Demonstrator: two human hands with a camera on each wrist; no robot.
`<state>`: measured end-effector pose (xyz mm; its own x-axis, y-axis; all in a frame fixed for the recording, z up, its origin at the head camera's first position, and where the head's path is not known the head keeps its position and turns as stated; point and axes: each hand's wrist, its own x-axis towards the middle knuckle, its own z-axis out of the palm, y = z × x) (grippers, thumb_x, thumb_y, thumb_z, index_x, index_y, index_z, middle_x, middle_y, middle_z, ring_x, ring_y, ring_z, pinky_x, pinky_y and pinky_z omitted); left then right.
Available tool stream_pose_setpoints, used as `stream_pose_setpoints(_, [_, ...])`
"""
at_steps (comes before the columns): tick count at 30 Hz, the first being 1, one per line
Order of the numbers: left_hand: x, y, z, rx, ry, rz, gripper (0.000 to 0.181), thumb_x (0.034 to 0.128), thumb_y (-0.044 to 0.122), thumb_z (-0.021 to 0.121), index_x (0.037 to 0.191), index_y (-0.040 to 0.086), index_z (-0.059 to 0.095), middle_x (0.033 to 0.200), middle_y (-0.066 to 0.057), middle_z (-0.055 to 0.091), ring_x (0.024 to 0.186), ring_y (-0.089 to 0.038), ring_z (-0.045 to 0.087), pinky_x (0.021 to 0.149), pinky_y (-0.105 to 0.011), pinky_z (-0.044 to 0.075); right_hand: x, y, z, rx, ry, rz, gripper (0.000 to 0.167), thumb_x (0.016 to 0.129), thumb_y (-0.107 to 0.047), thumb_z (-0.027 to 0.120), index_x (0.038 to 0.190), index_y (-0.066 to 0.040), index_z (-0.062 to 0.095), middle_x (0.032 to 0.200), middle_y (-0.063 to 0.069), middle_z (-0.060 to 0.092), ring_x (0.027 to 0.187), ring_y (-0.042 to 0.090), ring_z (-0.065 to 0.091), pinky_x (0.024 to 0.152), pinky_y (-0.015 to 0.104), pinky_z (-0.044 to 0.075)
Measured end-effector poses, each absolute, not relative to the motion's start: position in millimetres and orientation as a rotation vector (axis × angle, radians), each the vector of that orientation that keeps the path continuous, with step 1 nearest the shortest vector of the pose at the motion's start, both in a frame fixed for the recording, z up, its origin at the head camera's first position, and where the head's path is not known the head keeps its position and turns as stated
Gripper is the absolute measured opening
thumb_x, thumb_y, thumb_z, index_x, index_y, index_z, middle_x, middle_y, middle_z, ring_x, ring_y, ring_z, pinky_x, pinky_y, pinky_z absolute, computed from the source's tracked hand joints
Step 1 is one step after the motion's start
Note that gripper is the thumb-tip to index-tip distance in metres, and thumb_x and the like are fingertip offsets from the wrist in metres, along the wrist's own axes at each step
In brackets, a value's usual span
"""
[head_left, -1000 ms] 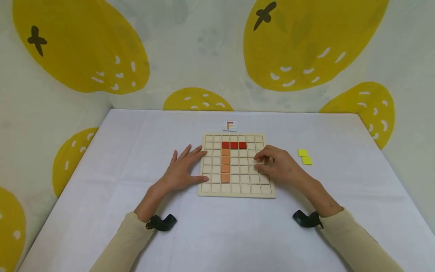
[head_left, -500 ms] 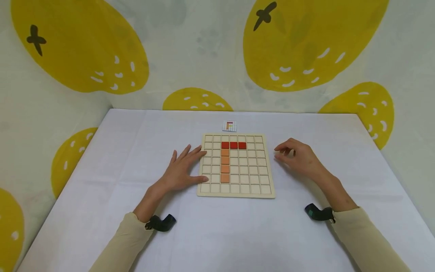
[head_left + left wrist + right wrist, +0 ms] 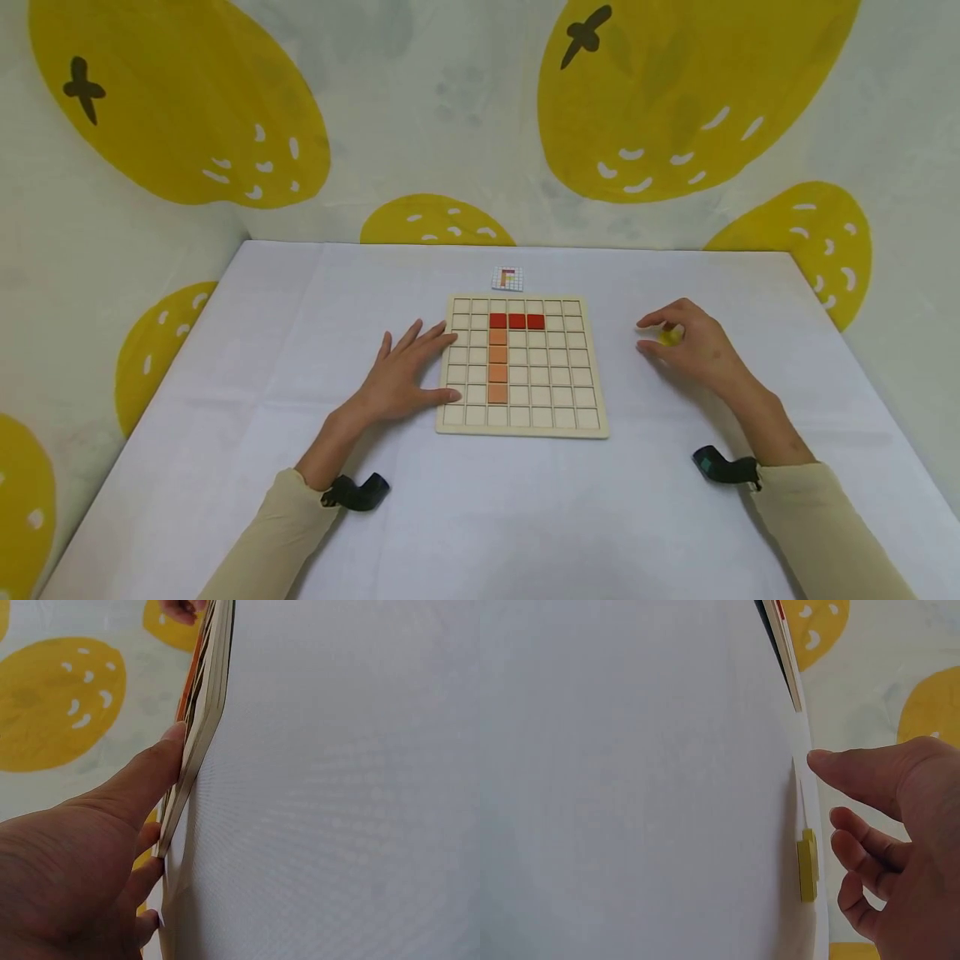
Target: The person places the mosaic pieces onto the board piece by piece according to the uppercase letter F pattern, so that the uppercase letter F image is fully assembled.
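A cream grid board (image 3: pixel 551 393) lies on the table with a row of red tiles (image 3: pixel 517 321) and a column of orange tiles (image 3: pixel 497 373) set in its squares. My left hand (image 3: pixel 401 379) rests against the board's left edge, fingers spread, its thumb on the rim. Off to the right, my right hand (image 3: pixel 693 346) hovers over the yellow tiles (image 3: pixel 808 866), thumb and fingers apart and holding nothing. The hand mostly hides those tiles in the head view; the right wrist view shows them on the table beside its fingers.
Behind the board lies a small card (image 3: pixel 507 278) printed with a coloured pattern on a grid. A white cloth covers the table (image 3: pixel 480 508), which meets a wall (image 3: pixel 450 125) with large yellow fruit shapes at the back.
My right hand has moved from above the board's right side out to the right, over the yellow tiles, and its thumb and fingers have spread. The left hand stays in place.
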<state>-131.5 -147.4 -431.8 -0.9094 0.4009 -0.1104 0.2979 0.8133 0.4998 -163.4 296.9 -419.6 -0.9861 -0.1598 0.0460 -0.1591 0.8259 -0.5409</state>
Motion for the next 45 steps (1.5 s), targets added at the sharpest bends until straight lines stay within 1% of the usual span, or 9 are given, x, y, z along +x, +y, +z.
stream_pose_setpoints(4, [-131,-148,-431,0.551,2.791,0.718,0.088,0.0878,0.053,0.079,0.162,0.024,0.040,0.174,0.001,0.028,0.166,-0.033,0.010,0.127,-0.073,-0.001,-166,304,-420,-0.244,2.988,-0.874,0.032,0.087,-0.011,0.083,0.117,-0.005,0.074,0.118,0.022,0.057,0.107,0.037,0.052,0.087,0.046,0.043])
stream_pose_setpoints(9, [-131,-148,-431,0.549,2.795,0.711,0.089,0.0876,0.053,0.079,0.161,0.024,0.040,0.174,0.000,0.028,0.165,-0.034,0.010,0.127,-0.073,-0.001,-168,311,-422,-0.192,2.941,-0.851,0.040,0.088,-0.016,0.082,0.125,-0.004,0.070,0.123,0.026,0.051,0.108,0.040,0.047,0.088,0.049,0.042])
stream_pose_setpoints(18, [-131,-147,-431,0.547,2.791,0.717,0.088,0.0878,0.053,0.079,0.161,0.023,0.040,0.174,0.000,0.028,0.166,-0.034,0.010,0.127,-0.073,-0.002,-167,316,-422,-0.211,2.900,-0.809,0.042,0.093,-0.017,0.077,0.130,-0.001,0.066,0.118,0.025,0.055,0.108,0.039,0.052,0.093,0.054,0.047])
stream_pose_setpoints(24, [-130,-147,-429,0.552,2.789,0.733,0.088,0.0879,0.052,0.079,0.161,0.023,0.041,0.174,0.000,0.028,0.165,-0.034,0.010,0.127,-0.073,-0.002,-167,320,-420,-0.183,2.854,-0.785,0.041,0.096,-0.023,0.075,0.130,-0.002,0.066,0.118,0.025,0.057,0.107,0.038,0.052,0.092,0.051,0.047])
stream_pose_setpoints(29, [-130,-147,-430,0.543,2.777,0.759,0.088,0.0876,0.052,0.080,0.161,0.023,0.041,0.174,0.001,0.028,0.166,-0.033,0.009,0.127,-0.072,-0.003,-165,325,-417,-0.206,2.824,-0.780,0.043,0.095,-0.020,0.075,0.131,0.000,0.064,0.121,0.024,0.059,0.109,0.038,0.056,0.094,0.048,0.049])
stream_pose_setpoints(35, [-129,-147,-430,0.544,2.781,0.756,0.088,0.0875,0.051,0.080,0.161,0.023,0.041,0.174,0.001,0.028,0.165,-0.034,0.010,0.127,-0.073,-0.002,-165,331,-415,-0.232,2.828,-0.769,0.038,0.093,-0.015,0.075,0.125,0.004,0.066,0.115,0.023,0.061,0.103,0.035,0.058,0.084,0.031,0.048])
stream_pose_setpoints(40, [-130,-147,-430,0.537,2.783,0.734,0.088,0.0877,0.052,0.079,0.161,0.023,0.040,0.174,0.002,0.028,0.166,-0.033,0.010,0.127,-0.072,-0.002,-166,333,-415,-0.228,2.841,-0.765,0.035,0.096,-0.018,0.074,0.123,0.004,0.067,0.110,0.021,0.063,0.100,0.033,0.059,0.078,0.022,0.046])
stream_pose_setpoints(43, [-130,-147,-429,0.536,2.778,0.737,0.088,0.0881,0.052,0.079,0.162,0.024,0.040,0.174,0.002,0.027,0.166,-0.033,0.009,0.128,-0.072,-0.002,-167,332,-415,-0.220,2.840,-0.763,0.035,0.096,-0.017,0.074,0.123,0.005,0.068,0.111,0.022,0.063,0.100,0.033,0.059,0.078,0.023,0.046])
stream_pose_setpoints(45, [-130,-148,-429,0.533,2.777,0.740,0.088,0.0880,0.052,0.079,0.162,0.023,0.040,0.174,0.002,0.028,0.166,-0.033,0.009,0.128,-0.072,-0.002,-167,330,-415,-0.218,2.833,-0.768,0.035,0.097,-0.017,0.074,0.123,0.005,0.068,0.112,0.023,0.062,0.101,0.034,0.059,0.081,0.028,0.049])
